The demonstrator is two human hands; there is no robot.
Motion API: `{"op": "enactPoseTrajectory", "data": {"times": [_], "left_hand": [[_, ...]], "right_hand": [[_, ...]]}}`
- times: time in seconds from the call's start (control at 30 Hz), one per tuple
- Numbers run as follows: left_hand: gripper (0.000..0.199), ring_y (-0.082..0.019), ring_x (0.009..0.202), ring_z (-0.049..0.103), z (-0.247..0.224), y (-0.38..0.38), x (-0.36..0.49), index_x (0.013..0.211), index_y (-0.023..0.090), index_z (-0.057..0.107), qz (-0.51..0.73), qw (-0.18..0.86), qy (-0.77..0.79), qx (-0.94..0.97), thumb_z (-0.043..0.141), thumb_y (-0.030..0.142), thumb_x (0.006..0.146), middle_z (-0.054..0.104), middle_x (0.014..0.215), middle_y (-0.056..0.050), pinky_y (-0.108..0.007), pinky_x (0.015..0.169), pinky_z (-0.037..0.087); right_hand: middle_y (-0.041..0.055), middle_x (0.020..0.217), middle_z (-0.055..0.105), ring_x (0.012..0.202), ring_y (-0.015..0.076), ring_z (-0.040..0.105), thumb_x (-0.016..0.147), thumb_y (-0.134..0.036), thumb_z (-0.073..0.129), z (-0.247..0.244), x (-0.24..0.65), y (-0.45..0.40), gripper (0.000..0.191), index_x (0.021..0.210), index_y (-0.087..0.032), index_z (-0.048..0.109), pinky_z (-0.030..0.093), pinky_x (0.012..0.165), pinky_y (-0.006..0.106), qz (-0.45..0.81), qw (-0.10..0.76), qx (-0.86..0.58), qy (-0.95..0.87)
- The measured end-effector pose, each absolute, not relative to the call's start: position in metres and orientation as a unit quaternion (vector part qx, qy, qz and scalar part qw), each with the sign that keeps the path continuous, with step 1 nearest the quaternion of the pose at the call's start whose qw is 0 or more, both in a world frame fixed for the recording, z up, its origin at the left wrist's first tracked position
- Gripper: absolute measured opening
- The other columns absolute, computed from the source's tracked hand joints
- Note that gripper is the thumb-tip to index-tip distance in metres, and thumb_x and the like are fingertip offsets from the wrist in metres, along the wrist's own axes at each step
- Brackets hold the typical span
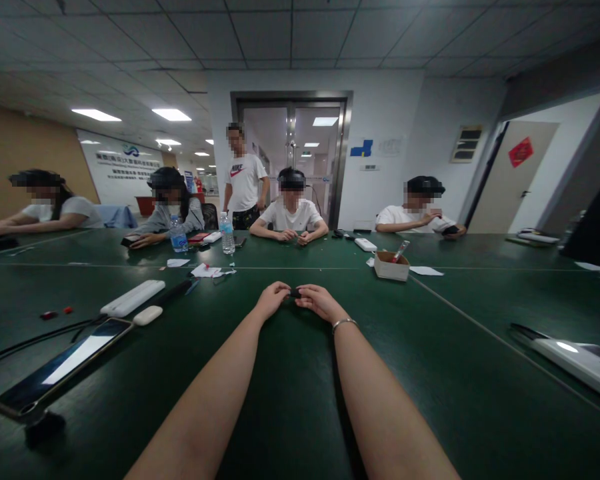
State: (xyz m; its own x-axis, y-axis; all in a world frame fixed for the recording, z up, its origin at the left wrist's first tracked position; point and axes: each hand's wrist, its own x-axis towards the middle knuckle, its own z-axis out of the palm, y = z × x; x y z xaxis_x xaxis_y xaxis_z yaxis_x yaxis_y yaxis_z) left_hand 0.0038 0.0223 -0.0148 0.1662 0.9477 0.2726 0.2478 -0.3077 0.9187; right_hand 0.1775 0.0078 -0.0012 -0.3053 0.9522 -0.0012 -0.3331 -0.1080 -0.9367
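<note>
A small black object (pixel 295 293) is held between my two hands, just above or on the green table (pixel 290 373); its kind is too small to make out. From its left side, my left hand (pixel 272 300) pinches it with closed fingers. My right hand (pixel 322 302), with a silver bracelet (pixel 345 324) at the wrist, grips its right end between thumb and fingers. Both forearms stretch forward over the table. The fingers cover part of the object.
Left of my arms lie a phone (pixel 67 367), a white power bank (pixel 133 298) and a white rounded case (pixel 148 315). Beyond my hands stand water bottles (pixel 227 233) and a small box (pixel 391 266). Several people sit opposite; one person (pixel 245 173) stands. A white device (pixel 575 357) lies right.
</note>
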Motion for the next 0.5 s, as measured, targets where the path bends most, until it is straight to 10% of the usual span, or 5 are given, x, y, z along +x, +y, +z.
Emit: {"op": "enactPoseTrajectory", "data": {"times": [0.5], "left_hand": [[0.026, -0.012, 0.061, 0.055, -0.0128, 0.0201, 0.0046, 0.088, 0.014, 0.059, 0.459, 0.389, 0.450, 0.661, 0.050, 0.036, 0.077, 0.060, 0.068, -0.002, -0.022, 0.055, 0.039]], "right_hand": [[0.0071, 0.072, 0.067, 0.057, 0.0135, 0.067, 0.077, -0.005, 0.061, 0.0006, 0.1775, 0.0060, 0.009, 0.085, -0.009, 0.060, 0.057, 0.058, 0.022, 0.662, 0.482, -0.341, -0.461]]}}
